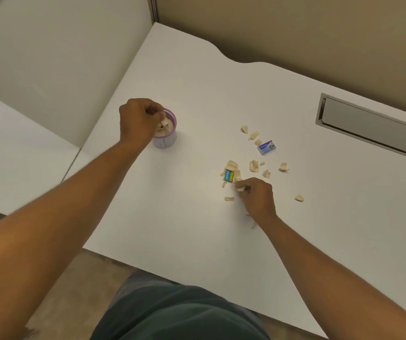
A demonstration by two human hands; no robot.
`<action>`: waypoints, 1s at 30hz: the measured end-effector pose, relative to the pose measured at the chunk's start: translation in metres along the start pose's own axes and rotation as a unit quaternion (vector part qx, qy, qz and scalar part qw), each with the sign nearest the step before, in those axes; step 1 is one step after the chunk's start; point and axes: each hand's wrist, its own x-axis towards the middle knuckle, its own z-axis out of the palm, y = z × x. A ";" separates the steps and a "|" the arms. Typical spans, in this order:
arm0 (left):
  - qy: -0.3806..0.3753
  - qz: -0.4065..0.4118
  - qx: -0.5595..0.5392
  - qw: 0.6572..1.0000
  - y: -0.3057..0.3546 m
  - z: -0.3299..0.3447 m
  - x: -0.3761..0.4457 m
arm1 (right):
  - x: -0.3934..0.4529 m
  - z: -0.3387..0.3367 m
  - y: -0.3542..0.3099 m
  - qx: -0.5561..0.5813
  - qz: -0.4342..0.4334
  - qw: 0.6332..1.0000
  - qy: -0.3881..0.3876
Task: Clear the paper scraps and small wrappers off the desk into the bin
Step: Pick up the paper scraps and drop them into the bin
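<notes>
two hands at work: my left hand (140,121) pinches a scrap over the bin (165,136), at 10 o'clock on the desk (197,94); my right hand (255,196) grips a scrap among the paper scraps (253,165) at 3 o'clock. next, i judge: drop, then carry.

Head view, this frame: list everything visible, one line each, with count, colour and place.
desk: one, white, fills most of the view.
bin: one small cup-like bin, pink rim, pale body, left of desk centre, scraps already inside.
paper scraps: well over a dozen, cream, scattered right of centre.
teal and yellow wrapper: one, among the scraps.
blue and white box: one, small, beyond the scraps.
cable tray cover: one, grey, recessed at the right.
partition: tan, behind the desk.
left hand: over the bin, fingers pinched around scraps.
right hand: on the desk, pinching a scrap.
</notes>
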 end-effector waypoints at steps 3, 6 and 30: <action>0.010 -0.023 -0.011 1.000 -0.007 -0.002 0.010 | 0.004 -0.003 -0.009 0.050 0.036 0.998 -0.005; 0.024 -0.043 -0.050 0.998 -0.018 -0.005 0.008 | 0.009 -0.006 -0.027 0.071 0.034 0.997 0.010; -0.295 0.193 0.162 0.922 -0.085 0.057 -0.115 | 0.112 0.067 -0.255 -0.242 -0.301 0.909 -0.159</action>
